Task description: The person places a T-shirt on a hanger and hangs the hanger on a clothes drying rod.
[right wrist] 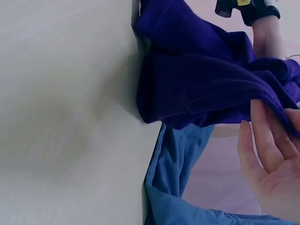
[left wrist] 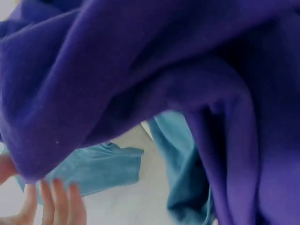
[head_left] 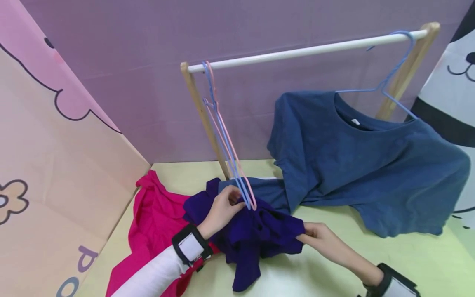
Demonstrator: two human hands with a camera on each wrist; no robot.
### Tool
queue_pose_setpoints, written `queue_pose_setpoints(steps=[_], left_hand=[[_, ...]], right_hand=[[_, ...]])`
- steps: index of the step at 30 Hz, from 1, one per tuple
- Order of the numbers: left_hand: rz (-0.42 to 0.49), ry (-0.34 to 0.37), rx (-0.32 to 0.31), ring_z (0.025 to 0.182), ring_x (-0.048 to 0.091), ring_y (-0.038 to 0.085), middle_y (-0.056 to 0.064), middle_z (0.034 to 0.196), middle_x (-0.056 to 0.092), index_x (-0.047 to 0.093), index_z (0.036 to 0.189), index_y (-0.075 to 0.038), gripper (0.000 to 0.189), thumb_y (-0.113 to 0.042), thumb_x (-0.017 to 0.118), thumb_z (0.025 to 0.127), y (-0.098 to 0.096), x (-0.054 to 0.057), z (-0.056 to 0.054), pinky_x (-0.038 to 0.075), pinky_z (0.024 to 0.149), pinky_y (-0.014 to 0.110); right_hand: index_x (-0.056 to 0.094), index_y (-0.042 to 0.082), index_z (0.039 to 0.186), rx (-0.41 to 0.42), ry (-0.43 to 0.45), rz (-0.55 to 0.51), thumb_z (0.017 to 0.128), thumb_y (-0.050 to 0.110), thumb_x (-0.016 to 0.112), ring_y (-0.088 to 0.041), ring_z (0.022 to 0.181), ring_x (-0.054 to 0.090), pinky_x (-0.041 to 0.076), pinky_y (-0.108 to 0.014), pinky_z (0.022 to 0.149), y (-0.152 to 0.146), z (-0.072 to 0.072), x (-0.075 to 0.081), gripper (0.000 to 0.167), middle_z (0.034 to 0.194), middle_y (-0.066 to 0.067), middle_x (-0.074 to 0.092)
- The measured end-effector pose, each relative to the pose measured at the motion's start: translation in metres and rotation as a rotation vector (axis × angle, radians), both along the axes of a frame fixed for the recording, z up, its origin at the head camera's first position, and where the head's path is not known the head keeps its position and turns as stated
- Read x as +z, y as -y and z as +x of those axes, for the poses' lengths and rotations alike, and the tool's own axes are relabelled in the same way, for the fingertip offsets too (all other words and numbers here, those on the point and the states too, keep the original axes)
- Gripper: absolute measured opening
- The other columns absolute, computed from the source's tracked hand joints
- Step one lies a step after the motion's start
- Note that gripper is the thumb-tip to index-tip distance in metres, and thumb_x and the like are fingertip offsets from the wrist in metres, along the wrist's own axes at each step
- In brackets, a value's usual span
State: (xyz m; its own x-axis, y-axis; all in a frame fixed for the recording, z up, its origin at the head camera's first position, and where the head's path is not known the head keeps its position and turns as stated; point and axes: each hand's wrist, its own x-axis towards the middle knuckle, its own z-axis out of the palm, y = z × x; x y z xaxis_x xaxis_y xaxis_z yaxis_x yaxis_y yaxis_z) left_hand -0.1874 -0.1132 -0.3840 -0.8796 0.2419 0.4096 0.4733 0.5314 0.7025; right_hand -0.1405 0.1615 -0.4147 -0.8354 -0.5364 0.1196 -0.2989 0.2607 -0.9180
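Note:
A crumpled dark purple shirt [head_left: 256, 235] is held up between both hands, above the pale yellow table. My left hand [head_left: 224, 206] grips it with curled fingers at its upper left, right by the lower ends of the hangers; the fingertips are partly hidden. With thumb and fingers, my right hand [head_left: 323, 239] pinches its right edge. In the right wrist view, that right hand [right wrist: 272, 164] has its fingers under the hem. Purple cloth [left wrist: 140, 70] fills most of the left wrist view.
Pink and blue hangers [head_left: 230, 152] hang at the left end of the white rail [head_left: 297, 52]. A blue T-shirt [head_left: 334, 161] hangs on a blue hanger [head_left: 386, 82] at the right. A crimson garment [head_left: 156, 222] lies on the table, partly behind my left arm.

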Motion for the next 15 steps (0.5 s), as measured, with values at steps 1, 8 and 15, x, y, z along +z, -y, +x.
queue_pose_setpoints(steps=[1, 8, 15], left_hand=[[-0.027, -0.07, 0.021, 0.075, 0.054, 0.018, 0.007, 0.081, 0.055, 0.056, 0.085, -0.002, 0.021, 0.003, 0.069, 0.07, 0.0, -0.001, 0.002, 0.045, 0.067, 0.026], [-0.257, -0.57, -0.09, 0.072, 0.048, 0.014, 0.001, 0.079, 0.048, 0.055, 0.076, -0.007, 0.014, 0.001, 0.064, 0.069, 0.002, -0.008, 0.02, 0.042, 0.064, 0.023], [-0.492, -0.651, -0.081, 0.061, 0.044, 0.012, -0.002, 0.073, 0.045, 0.052, 0.071, -0.011, 0.027, -0.034, 0.067, 0.07, -0.007, -0.018, 0.043, 0.034, 0.053, 0.021]], right_hand=[[0.062, -0.006, 0.096, -0.008, 0.03, -0.007, 0.087, 0.009, 0.053, -0.001, 0.077, 0.057, 0.047, -0.023, 0.066, 0.001, 0.0, 0.0, 0.019, 0.086, -0.005, 0.066], [0.051, -0.02, 0.105, -0.067, 0.197, -0.095, 0.086, 0.005, 0.053, -0.009, 0.067, 0.061, 0.05, -0.028, 0.061, 0.007, -0.002, 0.001, 0.032, 0.084, -0.022, 0.064], [0.05, -0.02, 0.108, -0.065, 0.227, -0.118, 0.086, 0.007, 0.054, -0.007, 0.072, 0.06, 0.05, -0.028, 0.063, 0.015, 0.001, 0.003, 0.035, 0.094, -0.026, 0.061]])
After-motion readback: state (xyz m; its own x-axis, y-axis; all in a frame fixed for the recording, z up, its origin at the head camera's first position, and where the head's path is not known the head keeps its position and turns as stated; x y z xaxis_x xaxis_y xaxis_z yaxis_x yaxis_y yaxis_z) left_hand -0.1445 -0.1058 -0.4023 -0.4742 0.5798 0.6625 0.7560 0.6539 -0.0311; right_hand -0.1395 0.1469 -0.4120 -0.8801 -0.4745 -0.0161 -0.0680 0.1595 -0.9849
